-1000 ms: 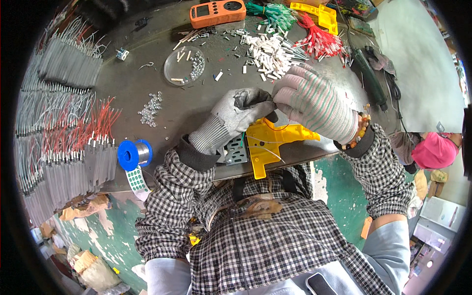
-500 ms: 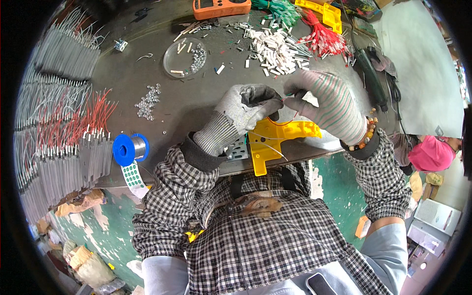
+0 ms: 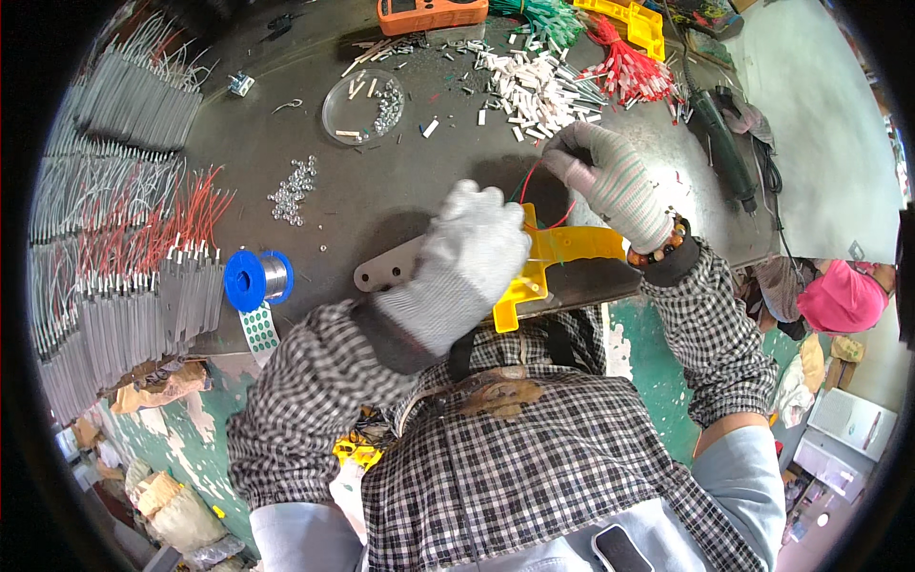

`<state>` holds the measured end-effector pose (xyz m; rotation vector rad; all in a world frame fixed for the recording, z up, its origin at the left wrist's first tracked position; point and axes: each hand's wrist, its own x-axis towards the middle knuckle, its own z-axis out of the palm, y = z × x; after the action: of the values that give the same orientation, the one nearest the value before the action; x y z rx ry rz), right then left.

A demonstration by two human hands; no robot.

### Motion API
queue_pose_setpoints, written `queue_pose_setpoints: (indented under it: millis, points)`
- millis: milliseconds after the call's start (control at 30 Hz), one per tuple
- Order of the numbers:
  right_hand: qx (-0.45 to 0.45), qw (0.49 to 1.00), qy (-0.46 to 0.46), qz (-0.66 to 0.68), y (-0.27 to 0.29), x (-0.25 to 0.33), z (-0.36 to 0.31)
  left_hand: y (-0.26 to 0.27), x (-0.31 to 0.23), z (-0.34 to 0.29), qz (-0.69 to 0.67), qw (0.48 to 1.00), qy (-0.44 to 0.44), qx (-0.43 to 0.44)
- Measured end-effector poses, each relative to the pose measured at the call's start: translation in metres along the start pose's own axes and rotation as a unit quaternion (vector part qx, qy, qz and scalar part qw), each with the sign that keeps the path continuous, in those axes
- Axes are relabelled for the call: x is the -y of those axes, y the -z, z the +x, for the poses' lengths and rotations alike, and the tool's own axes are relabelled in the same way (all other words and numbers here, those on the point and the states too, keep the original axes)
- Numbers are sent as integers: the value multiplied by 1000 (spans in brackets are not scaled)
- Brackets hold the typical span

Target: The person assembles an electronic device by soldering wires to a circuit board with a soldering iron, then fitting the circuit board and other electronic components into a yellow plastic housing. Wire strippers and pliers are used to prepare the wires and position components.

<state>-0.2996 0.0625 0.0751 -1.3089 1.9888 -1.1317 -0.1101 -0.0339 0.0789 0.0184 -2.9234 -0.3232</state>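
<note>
My right hand point(image 3: 615, 181), in a striped glove, is closed in a pinch at the top of a thin red wire point(image 3: 526, 188). A green wire runs beside it, down to a yellow plastic housing point(image 3: 581, 243) at the table's near edge. My left hand point(image 3: 477, 238), in a grey glove, is curled over the housing's left side; its fingertips and anything in them are hidden. A grey metal plate point(image 3: 391, 266) with holes sticks out to the left from under that hand.
Beyond my hands are white sleeves point(image 3: 543, 95), a red wire bundle point(image 3: 629, 62), a round dish point(image 3: 334, 110) and an orange meter point(image 3: 434, 17). A solder spool point(image 3: 245, 280), clear beads point(image 3: 294, 191) and stacked wired grey strips point(image 3: 143, 324) lie left; a power tool point(image 3: 720, 143) lies right.
My left hand has left the pinch beside my right fingers and turned over onto the housing. My right hand has moved slightly up and left. The metal plate now extends farther left.
</note>
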Motion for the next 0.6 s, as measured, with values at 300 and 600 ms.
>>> queue_pose_setpoints:
  millis: [300, 600]
  points:
    - [98, 975, -89, 180, -16, 16, -6, -25, 22, -47, -815, 482, 274, -166]
    - [91, 954, 225, -178, 16, 36, -14, -8, 23, -1, -563, 770, 299, -20]
